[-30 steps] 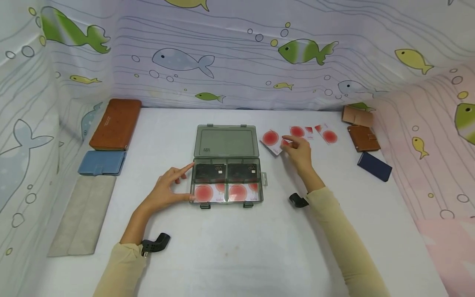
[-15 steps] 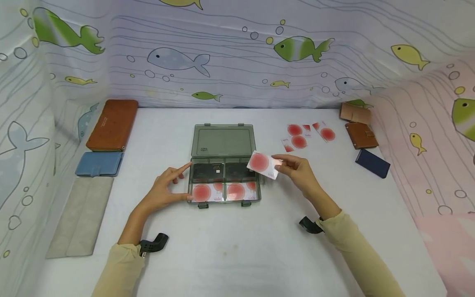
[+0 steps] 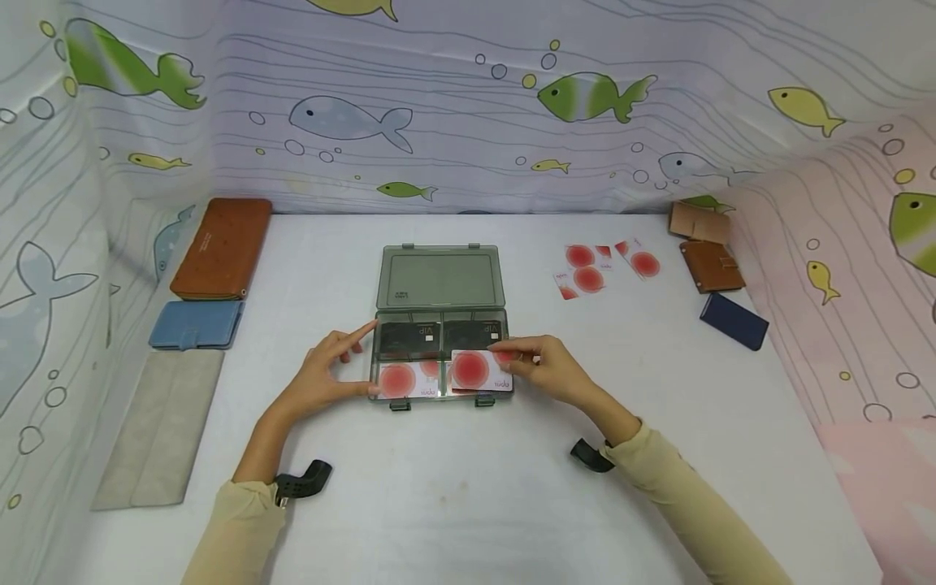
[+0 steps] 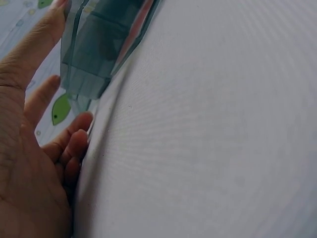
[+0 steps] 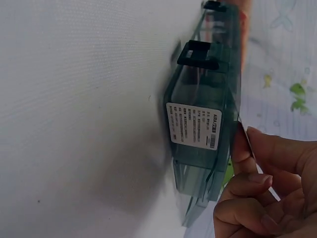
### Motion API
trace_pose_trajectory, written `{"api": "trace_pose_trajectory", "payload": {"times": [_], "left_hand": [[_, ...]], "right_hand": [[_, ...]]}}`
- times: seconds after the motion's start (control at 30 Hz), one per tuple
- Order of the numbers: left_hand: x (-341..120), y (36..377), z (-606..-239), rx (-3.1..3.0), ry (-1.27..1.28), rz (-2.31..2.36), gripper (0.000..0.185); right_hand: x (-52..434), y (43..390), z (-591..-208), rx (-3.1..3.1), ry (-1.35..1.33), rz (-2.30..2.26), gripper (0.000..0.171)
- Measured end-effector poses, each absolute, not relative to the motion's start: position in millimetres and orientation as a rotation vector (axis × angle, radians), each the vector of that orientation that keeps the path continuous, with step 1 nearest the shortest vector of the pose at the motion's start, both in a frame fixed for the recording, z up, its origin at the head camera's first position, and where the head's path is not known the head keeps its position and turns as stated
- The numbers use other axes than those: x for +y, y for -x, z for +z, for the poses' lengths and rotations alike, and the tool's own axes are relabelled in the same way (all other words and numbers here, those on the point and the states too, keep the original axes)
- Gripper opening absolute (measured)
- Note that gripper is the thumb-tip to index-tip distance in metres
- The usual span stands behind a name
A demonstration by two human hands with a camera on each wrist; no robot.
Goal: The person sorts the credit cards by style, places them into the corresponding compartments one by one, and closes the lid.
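Observation:
A translucent green box [image 3: 440,278] lies with its lid folded back. Its two rear compartments hold black VIP cards [image 3: 400,340], and a red-and-white card [image 3: 398,380] lies in the front left one. My right hand [image 3: 548,370] pinches another red-and-white card [image 3: 471,370] by its right end, over the front right compartment, covering most of what lies below. At the box's left side my left hand [image 3: 318,374] touches the edge with thumb and forefinger spread, the other fingers loosely bent. In the right wrist view, thumb and fingers of my right hand [image 5: 270,183] are beside the labelled box wall.
Several red-and-white cards [image 3: 588,280] lie at the back right. Three small wallets, one of them dark blue [image 3: 734,322], line the right side. A brown wallet [image 3: 223,248], a blue wallet [image 3: 196,323] and a grey folded case [image 3: 159,426] line the left.
My right hand has lifted a red-and-white card from the group at the back right and carried it left and forward over the box's front right compartment. The left hand keeps its place.

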State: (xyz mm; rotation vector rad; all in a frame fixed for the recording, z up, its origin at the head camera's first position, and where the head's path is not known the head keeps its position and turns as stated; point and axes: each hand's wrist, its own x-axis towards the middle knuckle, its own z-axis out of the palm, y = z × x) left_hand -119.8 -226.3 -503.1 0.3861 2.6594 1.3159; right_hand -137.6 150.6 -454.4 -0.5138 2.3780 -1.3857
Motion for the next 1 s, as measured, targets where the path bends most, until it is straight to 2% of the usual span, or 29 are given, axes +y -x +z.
{"api": "trace_pose_trajectory", "payload": {"times": [0.33, 0.5, 0.67, 0.83, 1.0], "left_hand": [[-227, 119, -504, 2.653, -0.392, 1.331, 0.098], [-226, 119, -503, 2.657, -0.403, 1.340, 0.098], [-227, 120, -502, 2.664, -0.400, 1.338, 0.099], [-228, 119, -501, 2.664, -0.393, 1.333, 0.098], [-227, 118, -503, 2.654, -0.411, 1.334, 0.097]], "right_hand": [[139, 129, -452, 2.693, 0.730, -1.040, 0.026], [148, 134, -449, 2.803, 0.742, -1.147, 0.023], [185, 170, -455, 2.821, 0.556, -1.284, 0.024], [234, 219, -465, 2.765, 0.275, -1.243, 0.037], [270, 253, -472, 2.676, 0.183, -1.196, 0.047]]}}
